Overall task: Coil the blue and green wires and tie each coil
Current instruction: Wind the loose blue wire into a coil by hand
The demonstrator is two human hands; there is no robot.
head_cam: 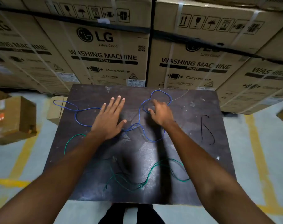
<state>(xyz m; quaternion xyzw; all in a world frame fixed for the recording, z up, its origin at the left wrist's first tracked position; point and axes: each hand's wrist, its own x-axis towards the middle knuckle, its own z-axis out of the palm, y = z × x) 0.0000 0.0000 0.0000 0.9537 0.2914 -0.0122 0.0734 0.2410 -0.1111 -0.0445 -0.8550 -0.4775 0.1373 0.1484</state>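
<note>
A long blue wire (140, 113) lies loose across the far half of the dark table (194, 159), with loops at the far left and far right. My left hand (109, 118) lies flat over its middle stretch, fingers straight. My right hand (161, 111) reaches into the right loop, fingers bent over the blue wire; whether they pinch it I cannot tell. A green wire (147, 175) sprawls in loose curves over the near half of the table, one end arcing at the left edge, partly hidden under my forearms.
A short black wire (206, 128) lies on the table's right side. Stacked washing machine cartons (108, 50) stand right behind the table. Smaller cardboard boxes (13, 118) sit on the floor to the left. Yellow lines mark the floor.
</note>
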